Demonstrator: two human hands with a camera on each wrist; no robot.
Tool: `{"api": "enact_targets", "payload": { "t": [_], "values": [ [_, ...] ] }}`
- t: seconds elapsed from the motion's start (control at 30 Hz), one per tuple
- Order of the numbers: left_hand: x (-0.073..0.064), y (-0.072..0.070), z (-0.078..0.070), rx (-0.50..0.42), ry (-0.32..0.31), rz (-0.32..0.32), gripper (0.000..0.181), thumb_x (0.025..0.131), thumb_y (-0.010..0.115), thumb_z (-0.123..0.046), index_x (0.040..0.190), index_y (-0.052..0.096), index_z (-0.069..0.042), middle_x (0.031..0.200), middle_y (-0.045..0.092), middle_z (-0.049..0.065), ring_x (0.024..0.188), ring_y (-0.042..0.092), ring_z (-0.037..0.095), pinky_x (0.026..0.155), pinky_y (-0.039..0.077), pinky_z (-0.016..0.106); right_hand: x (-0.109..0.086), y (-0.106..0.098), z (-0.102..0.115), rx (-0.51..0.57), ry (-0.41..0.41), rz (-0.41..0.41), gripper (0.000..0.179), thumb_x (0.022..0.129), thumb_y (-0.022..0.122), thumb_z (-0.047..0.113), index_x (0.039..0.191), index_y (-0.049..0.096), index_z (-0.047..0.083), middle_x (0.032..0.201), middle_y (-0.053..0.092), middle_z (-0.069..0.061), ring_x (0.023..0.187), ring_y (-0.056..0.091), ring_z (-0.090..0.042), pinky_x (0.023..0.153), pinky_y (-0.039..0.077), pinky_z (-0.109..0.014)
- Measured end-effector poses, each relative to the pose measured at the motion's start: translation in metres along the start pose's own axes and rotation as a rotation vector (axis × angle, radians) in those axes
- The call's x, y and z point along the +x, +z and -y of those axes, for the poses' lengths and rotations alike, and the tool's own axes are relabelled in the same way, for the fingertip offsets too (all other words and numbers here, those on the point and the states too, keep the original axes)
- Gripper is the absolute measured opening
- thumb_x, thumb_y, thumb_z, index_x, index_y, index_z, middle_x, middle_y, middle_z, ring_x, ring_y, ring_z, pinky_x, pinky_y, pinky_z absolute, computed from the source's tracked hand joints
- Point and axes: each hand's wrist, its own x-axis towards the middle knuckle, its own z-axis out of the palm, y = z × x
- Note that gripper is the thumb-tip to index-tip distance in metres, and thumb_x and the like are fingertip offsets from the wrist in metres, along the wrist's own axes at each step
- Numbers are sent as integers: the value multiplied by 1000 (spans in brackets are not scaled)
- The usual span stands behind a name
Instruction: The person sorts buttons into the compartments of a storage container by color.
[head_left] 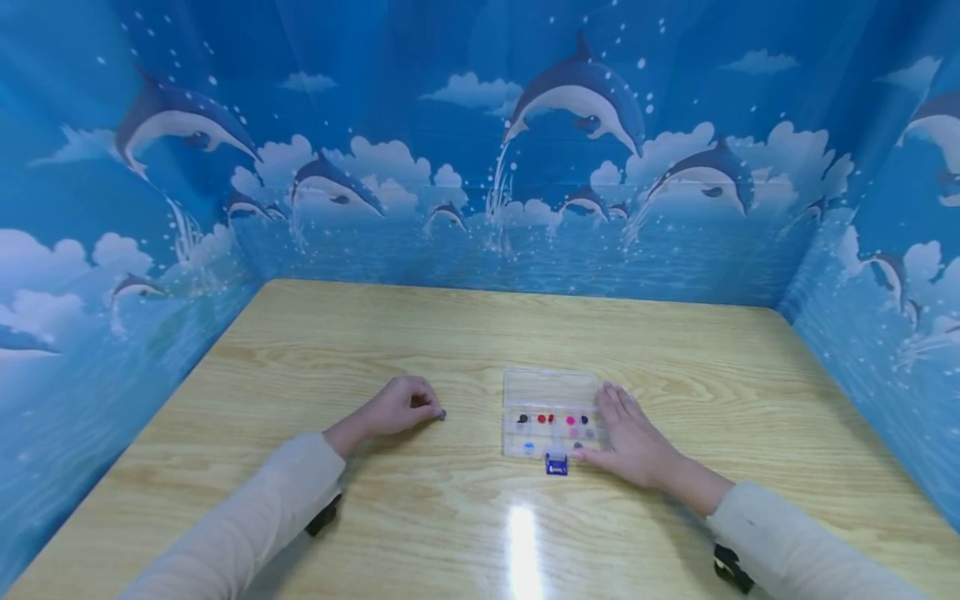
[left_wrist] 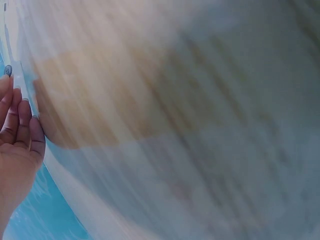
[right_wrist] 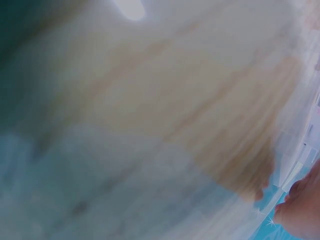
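A clear plastic compartment box (head_left: 512, 433) stands on the table with its lid (head_left: 551, 387) swung open to the back. Small round pieces lie in it, among them red ones (head_left: 542, 419), a pink one (head_left: 570, 421), a black one (head_left: 523, 418) and a blue one (head_left: 528, 447). My left hand (head_left: 397, 406), left of the box, pinches a small dark grey disc (left_wrist: 8, 70) between thumb and fingertip. My right hand (head_left: 637, 442) rests along the box's right side with its fingers extended; in the right wrist view only part of it shows.
A small dark blue piece (head_left: 557, 464) is at the box's front edge. The wood-grain table (head_left: 420, 333) is enclosed at the back and sides by a blue dolphin-print curtain (head_left: 450, 217). Light reflects off the table in front of the box.
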Motion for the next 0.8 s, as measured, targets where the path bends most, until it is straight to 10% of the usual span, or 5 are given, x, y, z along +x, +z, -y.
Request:
{"api": "enact_targets", "payload": {
  "t": [0.8],
  "values": [
    [3,7,-12,-88,-60,-35,7,84,63,-5,80,67,-1,82,65,9,70,49,4,62,44,16,0,2,0,12,-5,2,102,83,52,62,141,16,-13,149,12,-31,139,13,-45,113,12,-53]
  ]
}}
